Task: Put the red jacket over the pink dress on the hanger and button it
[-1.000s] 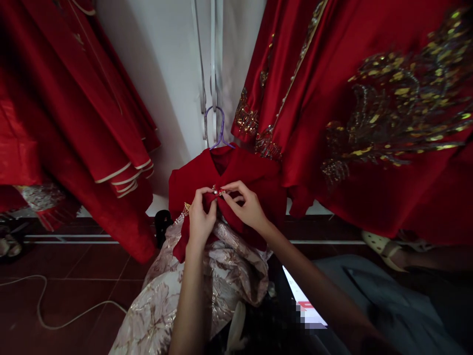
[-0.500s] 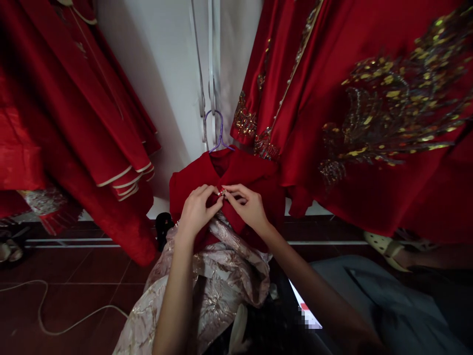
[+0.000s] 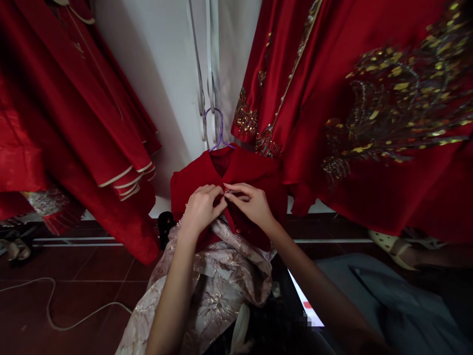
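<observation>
A red V-neck jacket (image 3: 195, 175) hangs by its collar from a purple hanger (image 3: 220, 130). At the middle of its front opening, just under the neck, both sets of fingertips meet. My left hand (image 3: 202, 204) is closed in a pinch on the jacket's front edge. Facing it, my right hand (image 3: 254, 204) pinches the other side of the opening. A small shiny button (image 3: 226, 190) shows between the fingertips, partly covered by them. Lower on the front sits another small gold button (image 3: 238, 230). Pale pink, gold-patterned fabric (image 3: 216, 296) lies bunched below the jacket, under my forearms.
Red garments (image 3: 121, 123) with cream trim hang at left. A red garment with gold sequins (image 3: 391, 108) hangs at right. Metal rods (image 3: 212, 54) run down the wall. A cable (image 3: 74, 325) lies on the tiles. Beside my right arm are a lit screen (image 3: 305, 301) and another person's shoe (image 3: 388, 246).
My fingers have shifted slightly at the front opening and now cover more of the shiny button. The camera view has moved a little; both hands stay at the same spot on the jacket.
</observation>
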`<state>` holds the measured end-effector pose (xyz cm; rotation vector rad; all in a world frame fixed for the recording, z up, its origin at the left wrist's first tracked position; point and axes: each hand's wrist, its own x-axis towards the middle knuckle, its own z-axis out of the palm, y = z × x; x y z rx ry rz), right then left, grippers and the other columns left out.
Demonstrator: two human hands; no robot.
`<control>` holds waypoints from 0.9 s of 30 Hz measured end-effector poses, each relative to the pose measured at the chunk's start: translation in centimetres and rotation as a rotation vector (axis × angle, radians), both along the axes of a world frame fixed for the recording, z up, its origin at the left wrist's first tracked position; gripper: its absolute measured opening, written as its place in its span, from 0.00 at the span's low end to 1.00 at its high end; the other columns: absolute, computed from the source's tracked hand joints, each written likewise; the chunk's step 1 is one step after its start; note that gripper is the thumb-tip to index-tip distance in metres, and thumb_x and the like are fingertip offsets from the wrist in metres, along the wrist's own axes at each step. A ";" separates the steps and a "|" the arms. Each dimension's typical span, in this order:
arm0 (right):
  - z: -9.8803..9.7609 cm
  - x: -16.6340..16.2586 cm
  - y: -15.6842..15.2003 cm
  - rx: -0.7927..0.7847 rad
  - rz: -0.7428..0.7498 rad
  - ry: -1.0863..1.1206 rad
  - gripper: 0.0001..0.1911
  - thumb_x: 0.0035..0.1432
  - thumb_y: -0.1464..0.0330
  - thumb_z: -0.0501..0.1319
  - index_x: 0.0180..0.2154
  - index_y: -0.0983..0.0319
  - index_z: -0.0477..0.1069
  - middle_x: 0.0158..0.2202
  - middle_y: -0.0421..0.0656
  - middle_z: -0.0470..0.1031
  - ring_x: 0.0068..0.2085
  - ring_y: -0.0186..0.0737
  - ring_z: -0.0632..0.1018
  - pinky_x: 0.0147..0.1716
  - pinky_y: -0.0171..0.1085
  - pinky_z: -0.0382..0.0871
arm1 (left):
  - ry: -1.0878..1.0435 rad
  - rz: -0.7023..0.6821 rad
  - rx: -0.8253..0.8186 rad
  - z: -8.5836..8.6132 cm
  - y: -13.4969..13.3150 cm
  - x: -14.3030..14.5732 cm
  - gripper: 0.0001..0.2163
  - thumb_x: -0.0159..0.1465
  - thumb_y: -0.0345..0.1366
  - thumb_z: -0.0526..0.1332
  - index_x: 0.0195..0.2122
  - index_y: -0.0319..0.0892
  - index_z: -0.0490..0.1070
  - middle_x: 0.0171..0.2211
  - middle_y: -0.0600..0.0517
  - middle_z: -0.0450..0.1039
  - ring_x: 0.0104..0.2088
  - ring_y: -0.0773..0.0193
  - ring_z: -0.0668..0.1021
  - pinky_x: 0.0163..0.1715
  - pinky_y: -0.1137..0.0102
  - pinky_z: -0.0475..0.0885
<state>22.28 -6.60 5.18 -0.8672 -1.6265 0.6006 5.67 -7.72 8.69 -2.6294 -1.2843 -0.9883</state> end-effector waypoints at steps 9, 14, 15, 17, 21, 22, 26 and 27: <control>0.5 0.4 0.1 -0.009 0.036 0.019 0.16 0.53 0.65 0.62 0.46 0.58 0.74 0.42 0.44 0.76 0.40 0.38 0.78 0.42 0.39 0.75 | -0.090 -0.077 -0.057 0.1 0.3 -0.2 0.06 0.62 0.34 0.54 0.34 0.42 0.70 0.31 0.51 0.72 0.32 0.65 0.73 0.34 0.72 0.66; 1.3 0.9 0.6 -0.049 0.072 -0.003 0.16 0.51 0.65 0.63 0.43 0.60 0.74 0.40 0.44 0.76 0.39 0.38 0.78 0.40 0.38 0.76 | -0.119 -0.075 -0.063 0.3 0.3 0.6 0.06 0.62 0.34 0.55 0.32 0.41 0.69 0.31 0.51 0.72 0.32 0.65 0.74 0.34 0.72 0.66; 1.4 1.0 0.7 -0.064 0.069 -0.008 0.16 0.50 0.65 0.63 0.43 0.61 0.73 0.40 0.44 0.76 0.39 0.38 0.78 0.39 0.37 0.76 | -0.147 -0.071 -0.068 0.2 0.3 0.9 0.06 0.62 0.34 0.55 0.32 0.41 0.69 0.31 0.51 0.73 0.33 0.64 0.74 0.35 0.71 0.66; 1.3 1.1 0.9 -0.089 0.049 -0.008 0.15 0.50 0.65 0.63 0.42 0.61 0.72 0.39 0.44 0.76 0.40 0.38 0.78 0.38 0.36 0.75 | -0.247 -0.066 -0.107 -0.4 0.3 1.5 0.06 0.62 0.35 0.54 0.35 0.42 0.70 0.35 0.50 0.74 0.36 0.63 0.75 0.38 0.70 0.67; -0.3 2.1 0.8 -0.148 0.080 0.046 0.24 0.49 0.65 0.64 0.49 0.58 0.65 0.44 0.45 0.74 0.44 0.38 0.76 0.42 0.36 0.72 | -0.515 -0.170 -0.331 -2.5 -0.1 2.3 0.13 0.65 0.38 0.52 0.48 0.43 0.67 0.46 0.48 0.73 0.45 0.63 0.75 0.45 0.69 0.69; -1.0 2.6 0.7 -0.192 0.113 0.032 0.26 0.48 0.65 0.64 0.50 0.58 0.62 0.45 0.44 0.73 0.44 0.38 0.76 0.42 0.37 0.72 | -0.560 -0.218 -0.396 -3.0 -0.4 2.2 0.15 0.65 0.38 0.51 0.51 0.42 0.65 0.49 0.47 0.71 0.47 0.63 0.74 0.47 0.68 0.69; -3.1 5.9 0.0 -0.376 0.084 -0.095 0.25 0.48 0.62 0.64 0.47 0.61 0.63 0.31 0.41 0.75 0.33 0.37 0.77 0.34 0.38 0.72 | -0.582 -0.275 -0.525 -3.5 -2.0 0.5 0.16 0.66 0.39 0.50 0.54 0.43 0.63 0.51 0.46 0.70 0.48 0.63 0.74 0.48 0.67 0.69; -3.1 6.8 -0.3 -0.383 0.031 -0.102 0.23 0.48 0.61 0.64 0.45 0.62 0.65 0.29 0.40 0.74 0.31 0.37 0.76 0.33 0.38 0.71 | -0.572 -0.241 -0.506 -3.4 -2.4 -0.2 0.15 0.66 0.39 0.50 0.52 0.44 0.65 0.50 0.46 0.70 0.47 0.63 0.74 0.48 0.66 0.68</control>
